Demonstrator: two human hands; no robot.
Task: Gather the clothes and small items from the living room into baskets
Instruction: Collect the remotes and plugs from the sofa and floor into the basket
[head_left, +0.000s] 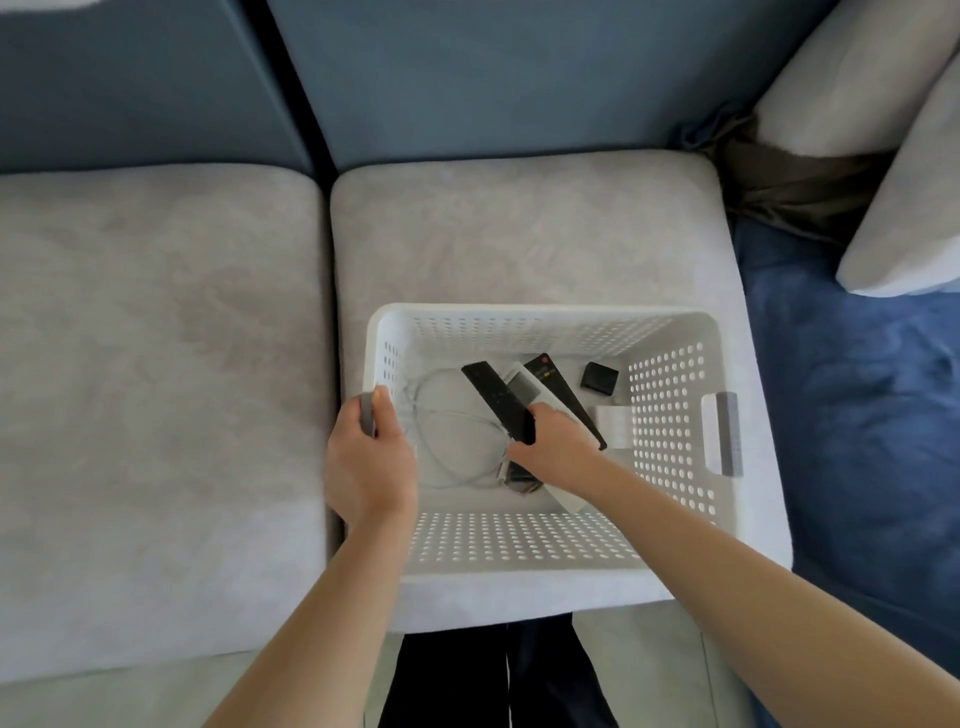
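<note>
A white perforated basket (670, 415) stands on the right grey sofa cushion. My left hand (369, 462) grips the grey handle on its left rim. My right hand (553, 449) reaches inside and holds a black remote (493, 392), which slants up to the left. Beside it lie a white remote (530, 387) and another black remote with a red button (548, 371). A small black box (599, 376) rests near the far right corner. A thin white cable (447, 431) coils on the basket floor at left.
The grey sofa seat (156, 364) stretches left, with a blue-grey backrest (467, 78) behind. A blue blanket (857, 415) lies to the right, with a brown cloth (795, 182) and two grey pillows (852, 78) above it. My dark trouser legs show below.
</note>
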